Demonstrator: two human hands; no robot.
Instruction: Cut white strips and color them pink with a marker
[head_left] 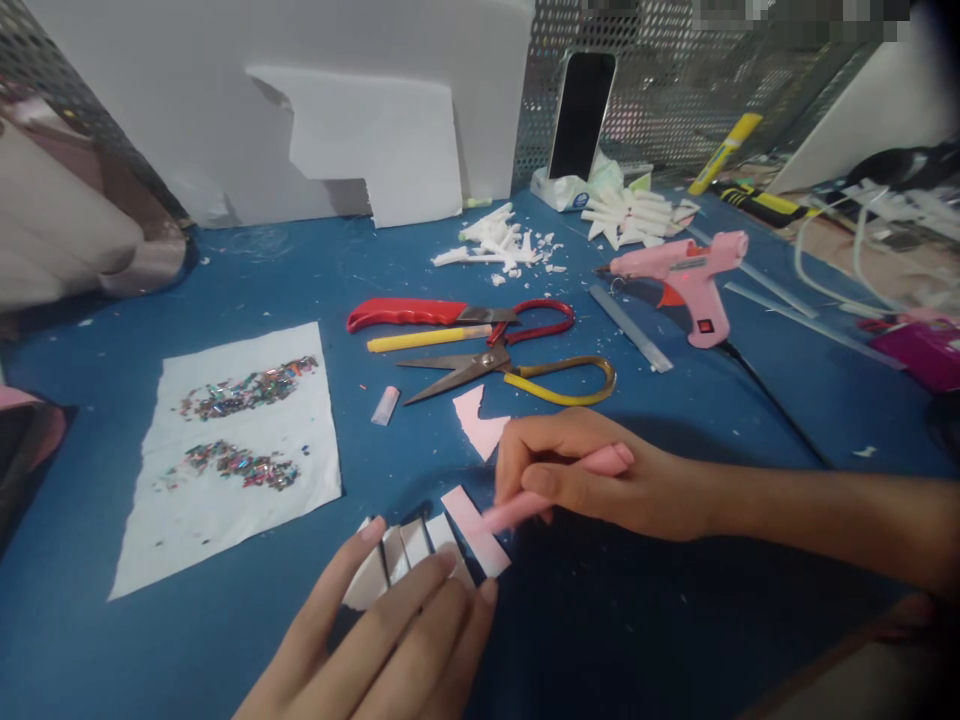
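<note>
My right hand (585, 470) is closed around a pink marker (600, 465), its tip on a pink-tinted strip (476, 530). My left hand (397, 640) has its fingers spread flat, pressing on several white strips (409, 550) that lie side by side. One left fingertip touches the lower end of the pink strip. Just beyond my right hand is a pink scrap (480, 420) with a notch cut in it. A small pale pink cap (385, 405) lies further left.
Scissors (491, 360), a red-handled cutter (420, 314) and a yellow marker (427, 338) lie ahead. A pink glue gun (682, 270) with its cord is at right. Glitter-like flakes cover part of a white sheet (232, 530). White scraps (502, 245) and a phone (583, 115) are behind.
</note>
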